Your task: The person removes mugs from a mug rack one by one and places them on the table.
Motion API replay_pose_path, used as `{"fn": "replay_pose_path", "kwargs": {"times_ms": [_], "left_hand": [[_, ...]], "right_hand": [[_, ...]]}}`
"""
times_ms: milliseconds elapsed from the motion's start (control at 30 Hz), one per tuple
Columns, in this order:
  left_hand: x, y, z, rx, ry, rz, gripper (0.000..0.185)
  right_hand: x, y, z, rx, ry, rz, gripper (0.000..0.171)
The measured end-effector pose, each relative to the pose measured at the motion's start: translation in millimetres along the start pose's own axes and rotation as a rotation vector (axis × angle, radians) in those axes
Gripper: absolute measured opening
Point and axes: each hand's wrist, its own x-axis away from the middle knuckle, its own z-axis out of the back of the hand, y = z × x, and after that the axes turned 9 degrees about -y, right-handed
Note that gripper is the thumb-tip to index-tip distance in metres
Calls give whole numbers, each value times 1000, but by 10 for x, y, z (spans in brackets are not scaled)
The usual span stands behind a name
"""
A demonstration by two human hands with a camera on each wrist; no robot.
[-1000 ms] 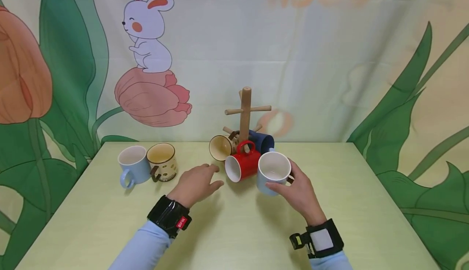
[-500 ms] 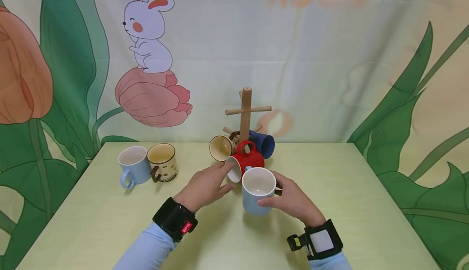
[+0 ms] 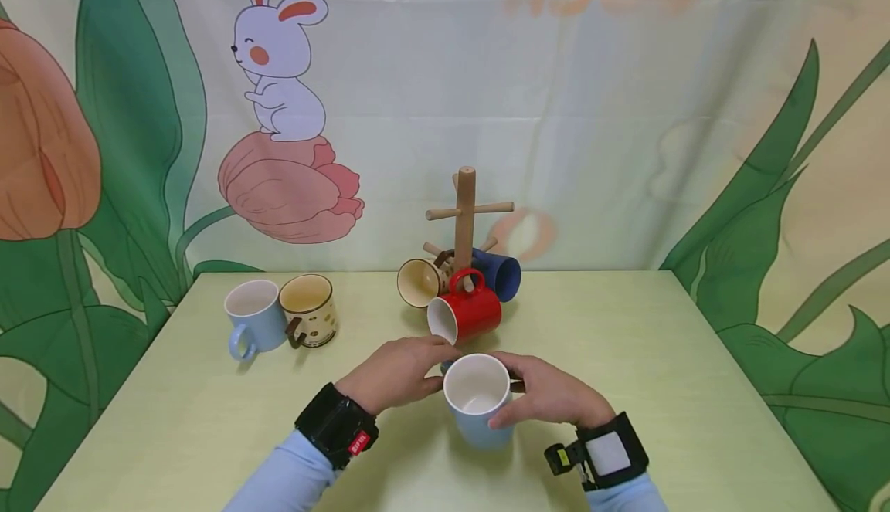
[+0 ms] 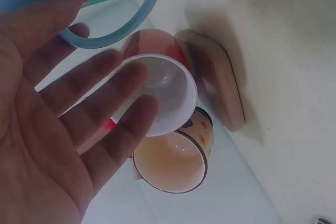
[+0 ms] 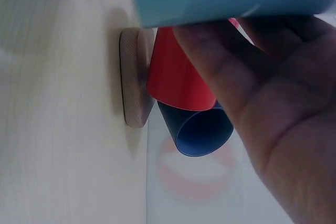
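Beyond the near table edge, my right hand (image 3: 552, 392) grips a light blue mug (image 3: 483, 423) by its side, with the white mouth facing up. The mug's handle (image 4: 118, 35) points toward my left hand (image 3: 406, 373). In the left wrist view, that hand's thumb and index finger are at the handle, its other fingers loosely extended; whether they touch the handle is unclear. Just behind, a red mug (image 3: 480, 315) hangs sideways on a wooden mug tree (image 3: 465, 226). A patterned cream mug (image 3: 419, 282) and a dark blue mug (image 3: 502, 276) also hang there.
A second light blue mug (image 3: 256, 319) and a patterned cream mug (image 3: 309, 311) stand upright side by side at the table's left. The tree's upper pegs (image 3: 494, 207) carry no mugs. A printed curtain (image 3: 591, 110) hangs behind the pale table (image 3: 660, 357).
My right hand has brought the light blue mug left and nearer to me, away from the tree, turning its handle leftward. My left hand has moved right and nearer, up to the handle.
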Motion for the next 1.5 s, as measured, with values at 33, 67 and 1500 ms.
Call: {"fn": "replay_pose_path", "kwargs": {"times_ms": [33, 67, 1500], "left_hand": [[0, 1, -6, -2, -8, -21, 31], [0, 0, -15, -9, -11, -42, 27], [372, -464, 106, 148, -14, 87, 5]], "right_hand": [[0, 9, 1, -6, -16, 12, 69], [1, 16, 2, -6, -28, 20, 69], [54, 77, 61, 560, 366, -458, 62]]}}
